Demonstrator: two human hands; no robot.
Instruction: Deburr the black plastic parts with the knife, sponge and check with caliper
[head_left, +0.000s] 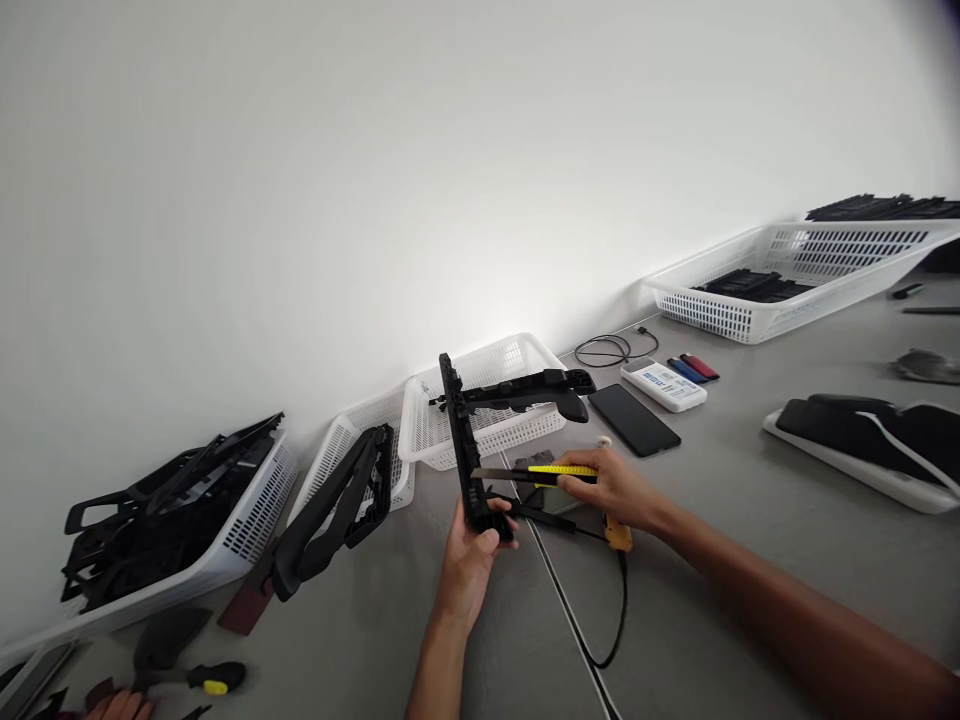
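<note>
The left hand [469, 560] fingers grip the black plastic part [469, 455] at its lower end, long axis toward 12 o'clock above the table [750, 560], while the right hand [615, 490], fingers closed on the yellow utility knife [551, 472], brings its blade in from 3 o'clock.

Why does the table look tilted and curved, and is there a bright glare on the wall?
Head view: the wide lens bends the table and tilts it. The wall glows brightest behind the middle white basket, a soft glare. The left hand, the black plastic part and the right hand with its yellow knife look sharp; the corners darken.
</note>
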